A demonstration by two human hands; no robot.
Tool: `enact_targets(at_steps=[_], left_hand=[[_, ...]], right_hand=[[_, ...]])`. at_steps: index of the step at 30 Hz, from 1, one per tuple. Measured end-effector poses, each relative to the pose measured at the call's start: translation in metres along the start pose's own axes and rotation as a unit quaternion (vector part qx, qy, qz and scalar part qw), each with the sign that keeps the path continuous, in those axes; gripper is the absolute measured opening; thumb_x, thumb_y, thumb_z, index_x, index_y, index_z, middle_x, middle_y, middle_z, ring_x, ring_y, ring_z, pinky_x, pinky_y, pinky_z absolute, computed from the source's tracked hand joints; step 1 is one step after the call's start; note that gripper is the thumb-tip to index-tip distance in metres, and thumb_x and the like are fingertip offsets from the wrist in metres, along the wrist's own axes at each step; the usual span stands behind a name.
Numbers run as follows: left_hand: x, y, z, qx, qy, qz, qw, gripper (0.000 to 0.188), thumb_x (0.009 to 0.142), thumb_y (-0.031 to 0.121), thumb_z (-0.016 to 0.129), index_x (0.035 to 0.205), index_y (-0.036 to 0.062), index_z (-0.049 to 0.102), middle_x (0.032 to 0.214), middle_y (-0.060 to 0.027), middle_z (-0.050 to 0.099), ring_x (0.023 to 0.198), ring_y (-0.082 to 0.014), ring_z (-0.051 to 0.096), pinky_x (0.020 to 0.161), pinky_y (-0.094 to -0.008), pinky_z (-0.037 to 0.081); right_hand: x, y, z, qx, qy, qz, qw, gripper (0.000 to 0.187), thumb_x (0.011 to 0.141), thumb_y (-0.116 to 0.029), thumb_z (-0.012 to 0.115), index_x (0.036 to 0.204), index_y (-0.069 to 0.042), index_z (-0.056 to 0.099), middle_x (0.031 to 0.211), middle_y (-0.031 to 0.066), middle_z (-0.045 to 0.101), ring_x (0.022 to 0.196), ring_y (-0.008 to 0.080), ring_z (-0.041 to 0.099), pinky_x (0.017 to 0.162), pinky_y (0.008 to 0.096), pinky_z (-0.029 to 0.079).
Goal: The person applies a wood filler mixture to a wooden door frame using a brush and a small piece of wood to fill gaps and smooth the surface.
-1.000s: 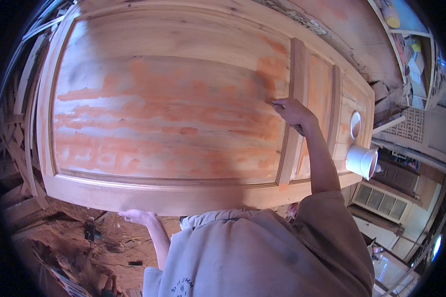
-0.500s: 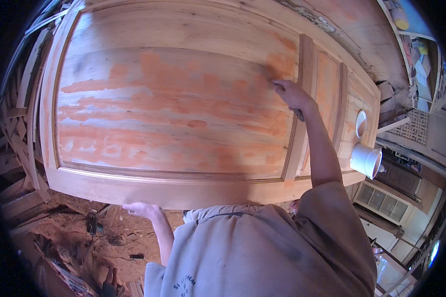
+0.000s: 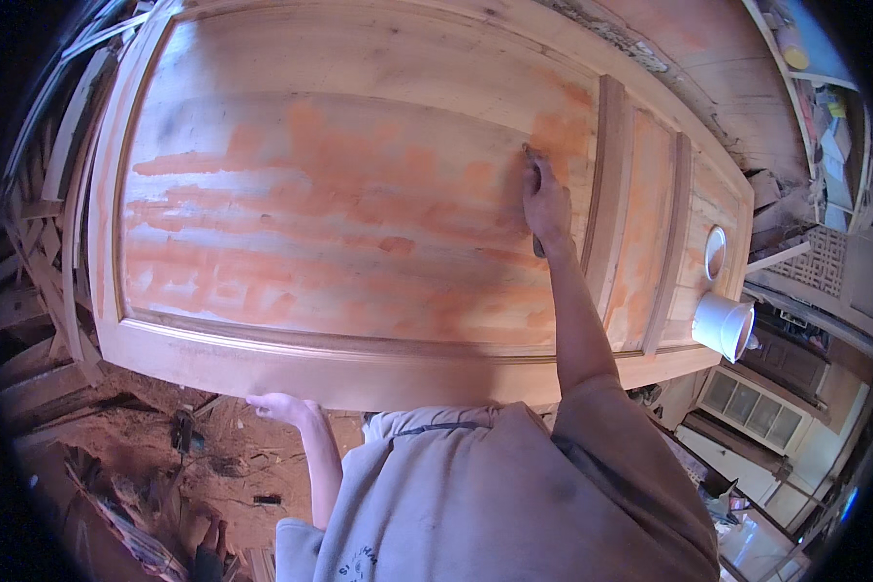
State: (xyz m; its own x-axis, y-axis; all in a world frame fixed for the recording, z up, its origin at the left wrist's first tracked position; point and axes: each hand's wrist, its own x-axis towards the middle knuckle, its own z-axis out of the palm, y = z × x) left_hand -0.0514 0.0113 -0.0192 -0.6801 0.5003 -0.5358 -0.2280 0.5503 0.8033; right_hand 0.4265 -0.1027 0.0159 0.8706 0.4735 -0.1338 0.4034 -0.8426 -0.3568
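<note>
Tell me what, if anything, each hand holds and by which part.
The right hand seems to grip a slim tool; its dark end shows below the palm, the gripped part hidden. The left hand shows nothing held.

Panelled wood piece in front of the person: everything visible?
The panelled wood piece looks like a door, pale timber: one large panel at left, smaller ones right, split by two cross rails and edged with moulding. Orange smears streak the panels, bare wood between. It lies face up, long side toward the person, support hidden. A white bucket and a white-rimmed disc are at its right end. The right grip is at the large panel; the left grip is by the near edge, contact unclear for both.
</note>
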Motion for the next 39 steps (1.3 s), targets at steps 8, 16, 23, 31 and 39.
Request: enact_targets(at_steps=[8,16,23,31,39], left_hand=[[-0.017,0.009,0.010,0.041,0.031,-0.004,0.999,0.073,0.103,0.049,0.034,0.148,-0.0071,0.020,0.150,-0.0281,0.027,0.132,-0.0400,0.042,0.110,-0.0486,0.042],[-0.032,0.014,0.015,0.042,0.002,-0.015,0.999,0.076,0.103,0.052,0.033,0.149,-0.0057,0.016,0.152,-0.0268,0.025,0.133,-0.0398,0.041,0.111,-0.0484,0.041],[-0.014,0.006,0.004,0.030,-0.005,-0.001,1.000,0.073,0.103,0.050,0.031,0.147,-0.0075,0.020,0.152,-0.0279,0.024,0.134,-0.0391,0.040,0.112,-0.0480,0.039],[-0.022,0.014,0.013,0.028,-0.002,0.010,1.000,0.072,0.103,0.049,0.033,0.146,-0.0080,0.021,0.149,-0.0277,0.028,0.132,-0.0383,0.041,0.111,-0.0477,0.040],[-0.022,0.012,0.011,0.036,0.006,0.003,0.999,0.074,0.103,0.050,0.033,0.148,-0.0075,0.019,0.153,-0.0285,0.022,0.138,-0.0390,0.034,0.113,-0.0477,0.036]], right_hand=[[-0.017,0.044,-0.045,0.026,-0.117,-0.018,0.993,0.041,0.098,-0.033,0.056,0.132,-0.011,0.056,0.088,0.0176,0.070,0.063,0.0274,0.066,0.060,0.0405,0.054],[0.056,-0.003,-0.078,-0.014,-0.232,0.034,0.972,0.042,0.100,-0.034,0.052,0.135,-0.010,0.056,0.091,0.0100,0.066,0.063,0.0160,0.059,0.050,0.0339,0.049],[0.031,0.012,-0.080,-0.057,-0.262,0.001,0.963,0.040,0.101,-0.032,0.050,0.135,-0.012,0.056,0.085,0.0097,0.063,0.063,0.0158,0.056,0.049,0.0337,0.048],[0.055,-0.032,-0.101,-0.039,-0.273,-0.005,0.961,0.043,0.100,-0.037,0.054,0.131,-0.008,0.058,0.081,0.0102,0.063,0.050,0.0152,0.054,0.048,0.0315,0.046],[0.049,-0.049,-0.071,-0.035,-0.257,0.012,0.966,0.037,0.098,-0.029,0.053,0.126,-0.007,0.062,0.099,0.0127,0.071,0.056,0.0220,0.059,0.053,0.0361,0.052]])
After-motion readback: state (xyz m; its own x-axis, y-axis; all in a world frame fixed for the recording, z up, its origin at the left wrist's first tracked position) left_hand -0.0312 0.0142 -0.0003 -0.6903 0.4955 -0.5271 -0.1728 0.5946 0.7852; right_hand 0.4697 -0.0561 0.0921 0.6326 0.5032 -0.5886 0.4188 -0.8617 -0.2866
